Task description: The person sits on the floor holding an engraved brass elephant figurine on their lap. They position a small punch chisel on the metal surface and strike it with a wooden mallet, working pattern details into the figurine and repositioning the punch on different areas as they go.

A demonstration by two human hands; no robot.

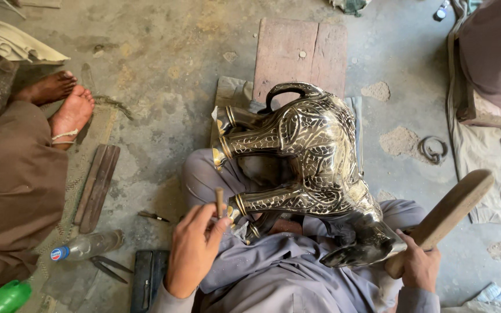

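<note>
While the elephant (308,168) is lying across the lap, legs pointing to nine o'clock, the left hand (192,249) is pinching a punch (220,202) beside the near foot; the right hand (418,264) is gripping a mallet (445,217) at four o'clock.

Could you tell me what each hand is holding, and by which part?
Left hand holds a chisel by its lower shaft; right hand holds a wooden mallet by its handle end.
</note>
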